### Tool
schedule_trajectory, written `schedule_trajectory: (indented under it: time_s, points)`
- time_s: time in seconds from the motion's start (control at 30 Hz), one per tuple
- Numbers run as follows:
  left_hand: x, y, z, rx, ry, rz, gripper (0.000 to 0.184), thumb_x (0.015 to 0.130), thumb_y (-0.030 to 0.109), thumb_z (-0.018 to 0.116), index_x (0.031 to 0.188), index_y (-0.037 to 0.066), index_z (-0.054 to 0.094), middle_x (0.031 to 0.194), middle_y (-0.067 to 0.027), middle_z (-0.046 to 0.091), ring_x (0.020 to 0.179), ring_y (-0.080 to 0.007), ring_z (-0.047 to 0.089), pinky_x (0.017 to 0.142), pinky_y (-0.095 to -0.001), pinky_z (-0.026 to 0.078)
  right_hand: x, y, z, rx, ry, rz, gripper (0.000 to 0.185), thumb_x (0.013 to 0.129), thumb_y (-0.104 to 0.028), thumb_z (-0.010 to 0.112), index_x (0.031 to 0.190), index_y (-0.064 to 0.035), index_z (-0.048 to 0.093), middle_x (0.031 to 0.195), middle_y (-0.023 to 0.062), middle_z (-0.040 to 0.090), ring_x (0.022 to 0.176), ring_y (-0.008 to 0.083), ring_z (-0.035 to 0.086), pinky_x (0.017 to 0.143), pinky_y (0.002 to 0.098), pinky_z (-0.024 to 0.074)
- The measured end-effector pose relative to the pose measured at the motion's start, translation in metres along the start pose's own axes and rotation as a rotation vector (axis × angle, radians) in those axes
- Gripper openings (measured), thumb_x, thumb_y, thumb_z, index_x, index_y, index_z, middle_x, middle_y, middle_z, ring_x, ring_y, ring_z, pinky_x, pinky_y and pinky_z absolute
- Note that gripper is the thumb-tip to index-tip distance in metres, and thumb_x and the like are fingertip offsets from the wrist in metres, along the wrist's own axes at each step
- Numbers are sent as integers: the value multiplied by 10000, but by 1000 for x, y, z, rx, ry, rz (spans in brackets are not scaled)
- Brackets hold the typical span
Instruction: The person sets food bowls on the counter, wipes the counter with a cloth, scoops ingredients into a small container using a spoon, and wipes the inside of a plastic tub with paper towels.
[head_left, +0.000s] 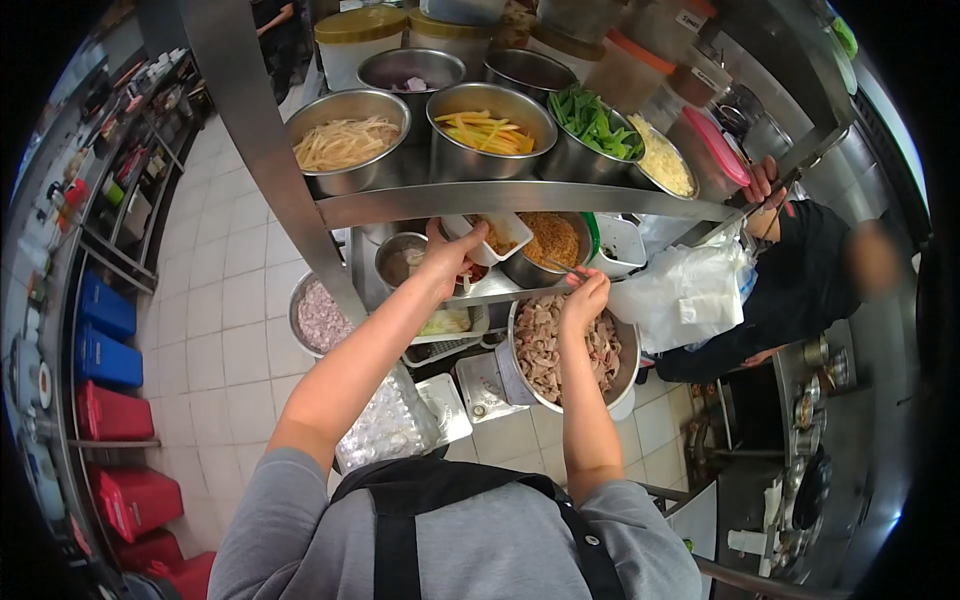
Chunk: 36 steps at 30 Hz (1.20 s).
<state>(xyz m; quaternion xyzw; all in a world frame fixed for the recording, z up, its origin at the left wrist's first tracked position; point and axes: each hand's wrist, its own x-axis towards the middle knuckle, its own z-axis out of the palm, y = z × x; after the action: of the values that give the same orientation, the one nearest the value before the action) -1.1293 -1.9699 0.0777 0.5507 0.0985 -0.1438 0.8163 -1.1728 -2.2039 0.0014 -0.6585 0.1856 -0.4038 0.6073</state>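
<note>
My left hand [455,255] grips a white rectangular container [510,235] with some orange-brown food in it, tilted beside a steel bowl of orange-brown crumbly food [552,240]. Between the fingers of my right hand [588,292] is the handle of a metal utensil [565,268], which reaches into that bowl. Below my right hand stands a large steel bowl of sliced meat [545,350]. A smaller steel bowl [398,262] sits left of the white container, partly hidden by my left hand. Another white container [622,245] is to the right.
A steel shelf edge [530,202] runs above my hands, with bowls of vegetables [485,135] on it. Plastic bags [690,295] hang at the right, beside a person in dark clothes [810,265]. At left, a bowl of pink chopped food [318,318]; red bins [140,500] stand farther off.
</note>
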Motion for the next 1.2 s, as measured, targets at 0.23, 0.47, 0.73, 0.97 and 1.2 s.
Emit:
schedule_trajectory:
  time_s: [0.23, 0.47, 0.73, 0.97, 1.2]
  points:
    - [6, -6, 13, 110, -38, -11, 1087, 790, 297, 805, 1499, 104, 5, 1409, -200, 367, 1228, -327, 479, 967, -465, 436, 31, 3, -11, 141, 144, 164, 329, 1035, -232, 314, 1012, 58, 467, 906, 192, 626, 671, 241, 654, 599, 295, 558]
    - [7, -12, 35, 182, 4, -25, 1090, 770, 306, 820, 1507, 148, 33, 1406, -191, 380, 1208, -315, 496, 946, -464, 442, 55, -18, -31, 151, 136, 65, 326, 1021, -229, 325, 1025, 66, 465, 954, 214, 619, 727, 257, 660, 655, 308, 573]
    - [8, -23, 49, 121, -19, 7, 1109, 767, 308, 822, 1505, 155, 9, 1415, -193, 364, 1212, -319, 496, 994, -465, 410, 45, -82, -33, 251, 54, 24, 311, 1039, -236, 328, 1043, 47, 456, 968, 204, 620, 715, 232, 659, 680, 293, 563]
    - [5, -29, 52, -67, -63, -85, 1102, 763, 279, 825, 1504, 154, 19, 1417, -191, 363, 1237, -335, 469, 997, -494, 412, -16, -109, -24, -178, -372, -590, 200, 1011, -113, 412, 924, 14, 539, 1010, 178, 633, 851, 253, 639, 792, 340, 508]
    - [13, -29, 34, -115, -63, -132, 1133, 749, 324, 832, 1500, 164, 0, 1402, -191, 374, 1203, -334, 492, 1010, -499, 401, 2, -90, -22, 128, -93, -382, 265, 1046, -155, 332, 964, 28, 506, 1088, 185, 607, 862, 217, 650, 817, 342, 535]
